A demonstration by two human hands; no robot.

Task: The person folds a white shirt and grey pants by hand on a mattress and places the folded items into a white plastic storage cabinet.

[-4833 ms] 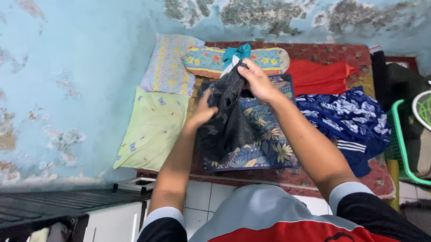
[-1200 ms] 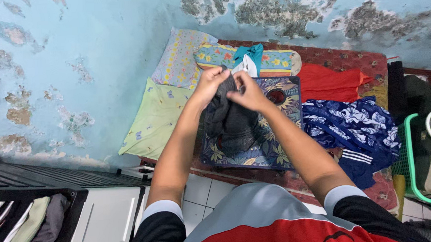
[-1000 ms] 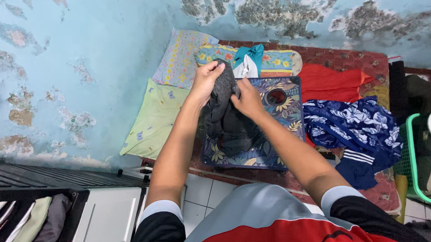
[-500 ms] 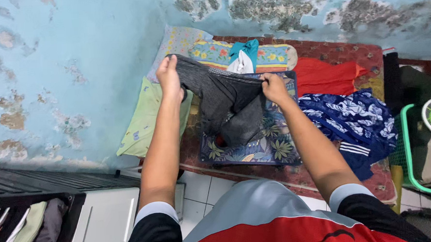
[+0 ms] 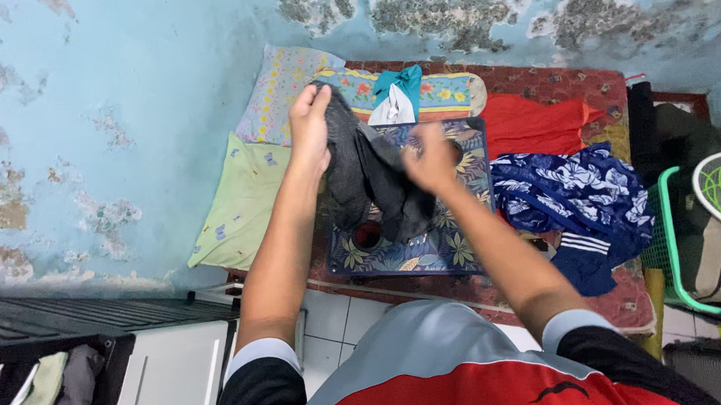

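drawers (image 5: pixel 52 386) at the far left edge stand open below me with folded cloth in them, and further in the pale green pillow (image 5: pixel 243 208) and the flowered pillow (image 5: pixel 279 93) lie against the blue wall. my left hand (image 5: pixel 309 128) is raised and closed on the top edge of the dark grey garment (image 5: pixel 368 182), which hangs bunched in the air over the leaf-patterned folding board (image 5: pixel 427 248) on the mattress. my right hand (image 5: pixel 430 159) is blurred; it is at the garment's right side and looks to be pinching it, but i cannot tell how firm that hold is. i judge the risk is there: if that side slips free, the cloth would swing from my left hand alone and drop in a heap on the board, and because the fabric is doubled on itself a crease could set in crooked. its lower end hangs close to the dark round hole (image 5: pixel 367 234) in the board and might catch there. behind the garment the teal and white cloth (image 5: pixel 396 96) sits on the bolster (image 5: pixel 404 91), near enough to be dragged along. to the right the red cloth (image 5: pixel 535 126) and the blue flowered garment (image 5: pixel 575 201) crowd the board's edge, leaving little room to spread out, and the green basket (image 5: pixel 674 245) stands beyond them.
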